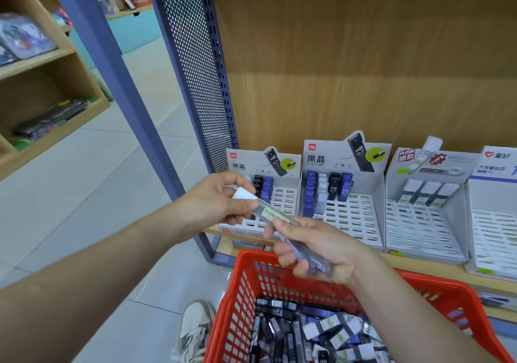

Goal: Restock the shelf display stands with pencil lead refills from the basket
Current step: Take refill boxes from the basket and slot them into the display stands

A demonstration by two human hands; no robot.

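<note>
Four display stands (352, 220) were lined up on a wooden shelf (419, 267). The two on the left were headed with a red "deli" logo, the characters "黑晶" and a pictured case marked "HB 0.7". They were partly filled with blue, black and white cases, one black case reading "HB 0.7". A third stand (419, 223) bore "100" and a red "TOP" badge, the rest of its print being too blurred to read. One clear refill (270, 213), white-capped and carrying a green barcode label, was pinched at its cap end by the left hand (218, 202) in front of the leftmost stand, its other end reaching the right thumb. A bundle of translucent cases (309, 255) was gripped in the curled fingers of the right hand (321, 246) above a red basket (242, 281), where loose refills (316, 332) were heaped, some marked "HB".
</note>
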